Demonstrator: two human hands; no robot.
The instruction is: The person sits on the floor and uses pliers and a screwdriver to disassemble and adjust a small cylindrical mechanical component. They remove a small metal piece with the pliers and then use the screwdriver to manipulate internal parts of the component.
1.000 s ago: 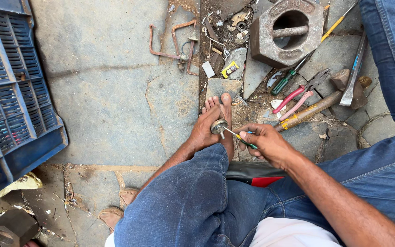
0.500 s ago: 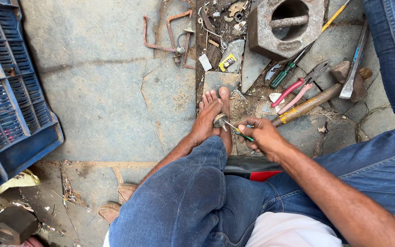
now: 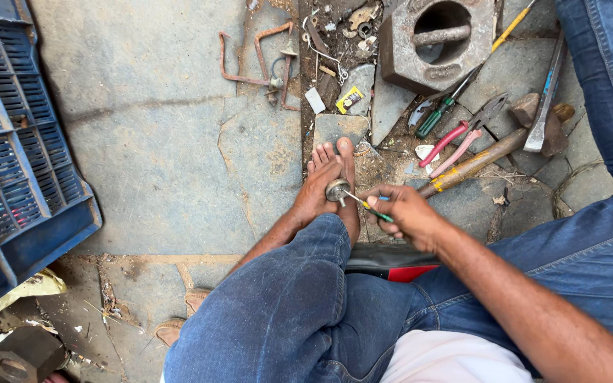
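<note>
The right hand [image 3: 404, 211] is closed on a thin green-handled screwdriver [image 3: 367, 205], tip at a small round metal part [image 3: 337, 189]. The left hand [image 3: 315, 197] grips that part against the bare foot [image 3: 347, 179] on the stone floor [image 3: 179, 142]. Judged mid-prying; next needs steady tip pressure. Beyond lie red-handled pliers [image 3: 455, 140] and a hammer [image 3: 487, 154].

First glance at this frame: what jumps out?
At centre, the right hand works a thin green-handled screwdriver into a small round metal part that the left hand steadies beside a bare foot. Top right sits a heavy hexagonal metal weight among pink-handled pliers and a wooden-handled hammer. A blue plastic crate fills the left edge.
</note>
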